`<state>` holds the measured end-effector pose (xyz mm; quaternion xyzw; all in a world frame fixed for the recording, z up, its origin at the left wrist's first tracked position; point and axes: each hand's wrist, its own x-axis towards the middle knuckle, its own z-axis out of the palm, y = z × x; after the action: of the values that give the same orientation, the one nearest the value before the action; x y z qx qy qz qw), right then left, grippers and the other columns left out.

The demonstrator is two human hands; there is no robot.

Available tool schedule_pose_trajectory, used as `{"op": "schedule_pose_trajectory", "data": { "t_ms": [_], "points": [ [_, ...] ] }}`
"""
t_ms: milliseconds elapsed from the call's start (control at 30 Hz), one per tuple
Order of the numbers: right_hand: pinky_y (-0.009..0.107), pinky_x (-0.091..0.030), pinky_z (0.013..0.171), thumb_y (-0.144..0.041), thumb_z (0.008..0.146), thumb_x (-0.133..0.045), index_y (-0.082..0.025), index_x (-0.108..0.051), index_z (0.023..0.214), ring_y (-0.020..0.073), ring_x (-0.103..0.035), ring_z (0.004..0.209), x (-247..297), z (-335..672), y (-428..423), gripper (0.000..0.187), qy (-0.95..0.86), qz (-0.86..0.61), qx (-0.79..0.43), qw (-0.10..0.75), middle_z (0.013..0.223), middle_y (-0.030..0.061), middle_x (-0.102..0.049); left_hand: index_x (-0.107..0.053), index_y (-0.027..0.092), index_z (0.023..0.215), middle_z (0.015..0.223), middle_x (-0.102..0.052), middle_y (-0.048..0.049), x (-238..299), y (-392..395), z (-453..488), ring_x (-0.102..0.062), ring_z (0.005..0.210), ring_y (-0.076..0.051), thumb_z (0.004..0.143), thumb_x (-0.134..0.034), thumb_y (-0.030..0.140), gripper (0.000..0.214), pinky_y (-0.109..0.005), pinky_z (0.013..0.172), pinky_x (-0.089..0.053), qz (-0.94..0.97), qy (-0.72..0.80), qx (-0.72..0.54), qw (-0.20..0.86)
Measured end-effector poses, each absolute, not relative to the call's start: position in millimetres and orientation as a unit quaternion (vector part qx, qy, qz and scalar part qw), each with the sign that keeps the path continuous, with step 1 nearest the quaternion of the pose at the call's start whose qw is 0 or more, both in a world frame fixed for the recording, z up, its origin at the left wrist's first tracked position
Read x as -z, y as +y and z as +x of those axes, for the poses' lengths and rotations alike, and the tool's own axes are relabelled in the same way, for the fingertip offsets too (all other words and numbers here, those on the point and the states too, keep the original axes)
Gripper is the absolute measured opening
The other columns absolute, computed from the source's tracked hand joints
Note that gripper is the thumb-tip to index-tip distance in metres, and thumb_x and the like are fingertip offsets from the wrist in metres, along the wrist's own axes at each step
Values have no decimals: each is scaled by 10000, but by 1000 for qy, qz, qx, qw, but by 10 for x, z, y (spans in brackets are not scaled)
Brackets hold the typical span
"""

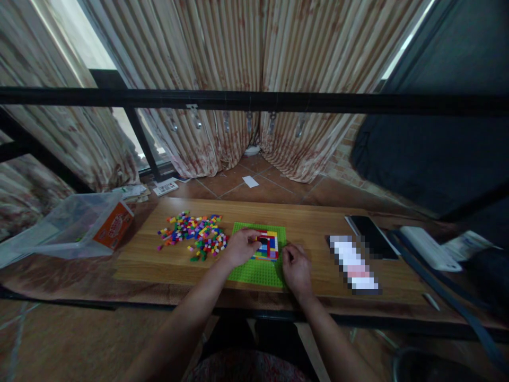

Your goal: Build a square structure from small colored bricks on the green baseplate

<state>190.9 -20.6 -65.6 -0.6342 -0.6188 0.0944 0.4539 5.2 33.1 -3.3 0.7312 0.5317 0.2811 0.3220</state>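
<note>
- A person's left hand point(243, 247) reaches over a brick structure point(269, 247), fingers bent and drawn together at its left side; whether they pinch a brick or merely press cannot be told.
- The right hand point(297, 268), loosely curled with a gap between thumb and forefinger, sits by the right edge of the green baseplate point(256, 277); no brick shows in it, though the palm is hidden.
- The multicoloured structure stands on the upper part of the baseplate, between the hands, its walls framing a dark opening.
- Loose bricks point(204, 233) lie heaped on the wooden table point(159, 268), left of the baseplate.
- At risk, by this reading: uneven pressure from the left fingers could tip a badly seated brick into the opening, and a sideways push could slide the baseplate if the right hand does not brace it.
- The structure's visible sides run roughly with the baseplate's edges; it shows no evident front, and with its left side covered, its long axis cannot be judged.
</note>
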Motion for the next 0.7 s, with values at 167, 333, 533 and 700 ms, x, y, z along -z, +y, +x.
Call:
{"op": "schedule_pose_trajectory", "data": {
  "t_ms": [167,333,533,700],
  "points": [
    [333,-445,740,-293,913,-432,-181,-631,733,214,-566,788,652,1911,-210,291,-620,-634,-95,453,820,91,-631,-731,186,995,937,-753,-25,67,405,77,-678,808,-146,864,-521,225,250,-252,755,-533,710,536,-296,348],
    [344,-449,750,-294,916,-431,-181,-642,749,221,-568,808,640,1912,-217,292,-623,-632,-94,452,846,101,-641,-723,168,942,849,-749,-31,132,444,152,-673,754,-153,831,-596,285,205,-260,707,-526,681,566,-313,342],
    [350,-457,758,-311,911,-434,-187,-642,751,226,-579,814,681,1921,-208,290,-621,-633,-90,453,832,95,-645,-718,168,908,787,-724,-20,140,400,194,-648,725,-143,801,-640,276,171,-249,687,-504,664,591,-317,330],
    [359,-460,778,-333,907,-433,-184,-652,765,230,-578,830,727,1934,-202,300,-617,-637,-91,452,840,101,-650,-711,172,895,777,-709,-18,111,351,243,-642,735,-144,793,-644,250,146,-251,705,-498,651,607,-322,321]
  ]
}}
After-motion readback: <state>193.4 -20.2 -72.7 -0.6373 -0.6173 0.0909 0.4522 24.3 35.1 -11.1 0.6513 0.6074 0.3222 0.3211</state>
